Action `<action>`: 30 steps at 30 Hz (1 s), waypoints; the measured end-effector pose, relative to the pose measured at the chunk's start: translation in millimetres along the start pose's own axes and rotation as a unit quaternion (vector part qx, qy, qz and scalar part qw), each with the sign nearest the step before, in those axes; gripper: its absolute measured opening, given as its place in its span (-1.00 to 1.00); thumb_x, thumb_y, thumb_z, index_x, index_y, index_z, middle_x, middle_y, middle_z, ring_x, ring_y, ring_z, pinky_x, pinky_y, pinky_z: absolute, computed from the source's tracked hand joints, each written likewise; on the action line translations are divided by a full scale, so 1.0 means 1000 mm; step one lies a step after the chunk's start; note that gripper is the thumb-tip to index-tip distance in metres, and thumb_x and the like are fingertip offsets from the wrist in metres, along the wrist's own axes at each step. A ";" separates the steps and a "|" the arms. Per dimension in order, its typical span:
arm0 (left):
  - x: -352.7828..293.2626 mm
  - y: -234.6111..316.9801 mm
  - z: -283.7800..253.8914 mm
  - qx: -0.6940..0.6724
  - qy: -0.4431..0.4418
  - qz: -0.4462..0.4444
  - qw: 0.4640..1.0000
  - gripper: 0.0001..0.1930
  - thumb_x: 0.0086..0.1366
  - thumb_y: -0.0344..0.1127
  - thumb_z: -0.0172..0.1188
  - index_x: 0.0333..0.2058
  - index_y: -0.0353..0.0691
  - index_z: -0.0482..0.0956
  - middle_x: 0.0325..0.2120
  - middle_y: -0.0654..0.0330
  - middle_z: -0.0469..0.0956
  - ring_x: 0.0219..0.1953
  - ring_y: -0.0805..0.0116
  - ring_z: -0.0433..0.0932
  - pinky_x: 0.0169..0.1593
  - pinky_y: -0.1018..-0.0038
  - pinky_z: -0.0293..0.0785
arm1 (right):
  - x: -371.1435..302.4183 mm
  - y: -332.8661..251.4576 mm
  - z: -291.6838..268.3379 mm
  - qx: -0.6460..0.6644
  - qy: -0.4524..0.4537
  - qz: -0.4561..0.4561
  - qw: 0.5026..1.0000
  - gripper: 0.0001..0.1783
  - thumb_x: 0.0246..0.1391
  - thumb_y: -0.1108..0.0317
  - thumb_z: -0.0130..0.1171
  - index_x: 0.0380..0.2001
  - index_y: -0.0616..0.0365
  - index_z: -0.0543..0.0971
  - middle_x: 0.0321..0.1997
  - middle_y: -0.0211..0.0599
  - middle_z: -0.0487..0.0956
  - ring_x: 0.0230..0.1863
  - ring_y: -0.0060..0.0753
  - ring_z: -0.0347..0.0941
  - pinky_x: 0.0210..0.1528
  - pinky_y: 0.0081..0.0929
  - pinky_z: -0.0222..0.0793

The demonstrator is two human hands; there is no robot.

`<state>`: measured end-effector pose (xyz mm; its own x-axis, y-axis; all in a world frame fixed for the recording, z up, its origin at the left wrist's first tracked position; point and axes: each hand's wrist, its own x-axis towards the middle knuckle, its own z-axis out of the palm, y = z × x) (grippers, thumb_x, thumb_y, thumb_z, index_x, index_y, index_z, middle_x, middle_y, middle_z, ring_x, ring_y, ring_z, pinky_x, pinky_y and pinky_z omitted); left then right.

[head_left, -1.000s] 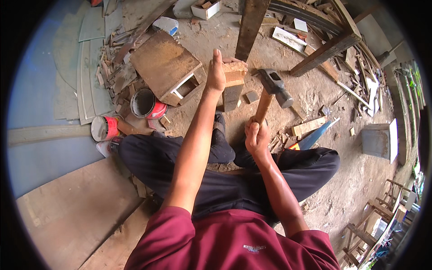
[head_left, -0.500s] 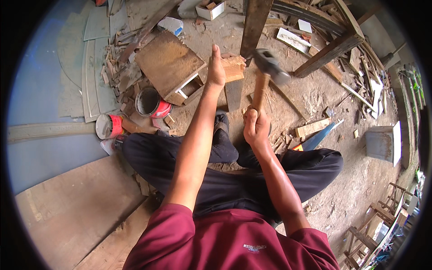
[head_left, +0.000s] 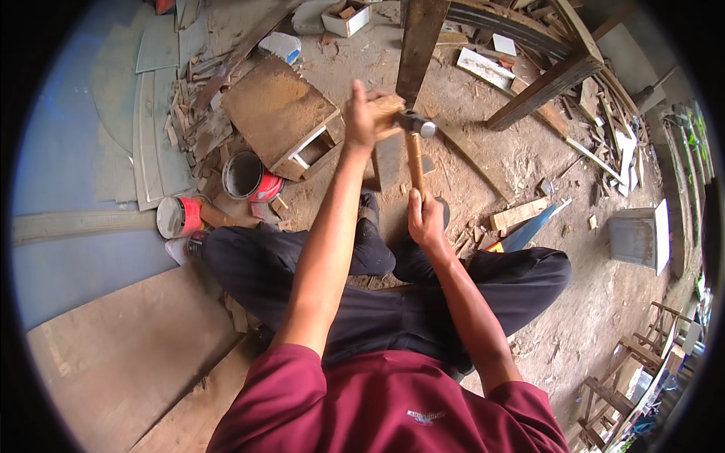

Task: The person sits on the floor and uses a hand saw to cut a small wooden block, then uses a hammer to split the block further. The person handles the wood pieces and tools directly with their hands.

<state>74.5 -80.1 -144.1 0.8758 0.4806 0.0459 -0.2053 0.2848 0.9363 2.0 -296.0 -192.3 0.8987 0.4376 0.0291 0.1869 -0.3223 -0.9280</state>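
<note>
Two bare hands came close together in the upper middle of the frame as I looked on. The left hand (head_left: 361,121), slightly blurred, had its thumb raised and its fingers curled behind a light-brown rectangular wooden block (head_left: 386,109), gripping it at its left end. Nearer the centre, the right hand (head_left: 427,220) had its fingers clamped round the handle of a wooden-handled hammer with a dark metal head (head_left: 414,158). That head was up at the block's right end, though I couldn't tell whether the two touched. Just below the block was a dark flat piece of timber (head_left: 387,164).

Black trousers (head_left: 279,260) spread across the middle of the frame, knees turned outward. A dusty brown wooden box (head_left: 276,106) sat in the upper left, and below it were an open red bucket (head_left: 269,184) and a smaller red can with a whitish end (head_left: 189,214). Right of centre, beside the knee, lay a handsaw with a blue blade (head_left: 531,228). A dark timber frame (head_left: 421,49) stood at the upper right, and a grey box with a white rim (head_left: 633,235) at the far right, on a brown floor (head_left: 574,287) scattered with scraps.
</note>
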 end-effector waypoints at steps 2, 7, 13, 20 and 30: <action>0.005 0.010 -0.002 0.011 -0.032 0.025 0.999 -0.03 0.36 0.47 -0.48 -0.39 -0.39 0.63 -0.45 0.03 0.67 -0.38 0.26 0.68 -0.22 0.40 0.61 | 0.004 0.001 -0.001 -0.048 -0.005 -0.028 0.998 -0.59 0.34 0.10 -0.01 -0.40 0.28 0.48 -0.66 -0.17 0.43 -0.63 -0.26 0.41 -0.51 -0.29 0.31; -0.004 0.013 0.009 -0.012 0.036 -0.034 0.999 -0.01 0.34 0.50 -0.47 -0.38 -0.41 0.64 -0.47 0.05 0.66 -0.41 0.25 0.66 -0.27 0.38 0.60 | 0.009 -0.040 0.000 0.083 0.027 -0.069 0.994 -0.63 0.36 0.15 -0.06 -0.42 0.23 0.43 -0.68 -0.21 0.40 -0.65 -0.21 0.41 -0.54 -0.33 0.29; -0.009 -0.004 0.015 0.031 0.040 -0.003 0.999 -0.07 0.36 0.46 -0.38 -0.38 -0.41 0.65 -0.47 0.09 0.65 -0.43 0.31 0.64 -0.27 0.43 0.57 | 0.009 -0.022 -0.013 -0.022 0.013 -0.045 0.999 -0.65 0.35 0.13 -0.08 -0.35 0.22 0.43 -0.64 -0.05 0.43 -0.61 0.02 0.47 -0.51 -0.26 0.34; -0.012 -0.003 0.003 -0.007 -0.036 -0.011 0.999 -0.06 0.38 0.43 -0.41 -0.37 -0.43 0.65 -0.49 0.10 0.65 -0.44 0.33 0.64 -0.28 0.44 0.57 | 0.002 -0.041 -0.016 0.102 0.038 -0.052 0.993 -0.59 0.35 0.08 -0.03 -0.41 0.23 0.47 -0.69 -0.25 0.42 -0.64 -0.50 0.36 -0.55 -0.39 0.29; -0.010 -0.002 0.003 0.019 -0.061 -0.002 0.998 -0.05 0.35 0.46 -0.43 -0.36 -0.41 0.64 -0.46 0.05 0.66 -0.40 0.27 0.65 -0.22 0.40 0.57 | 0.006 -0.052 -0.022 0.151 0.048 -0.073 0.985 -0.47 0.38 -0.09 -0.15 -0.51 0.13 0.33 -0.67 -0.59 0.27 -0.66 -0.73 0.16 -0.65 -0.62 0.06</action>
<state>67.6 -87.7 -145.8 0.9234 0.3751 0.0815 -0.1872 0.2547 0.9487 6.2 -294.9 -135.8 0.9072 0.3749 0.1910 0.2024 0.0092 -0.9793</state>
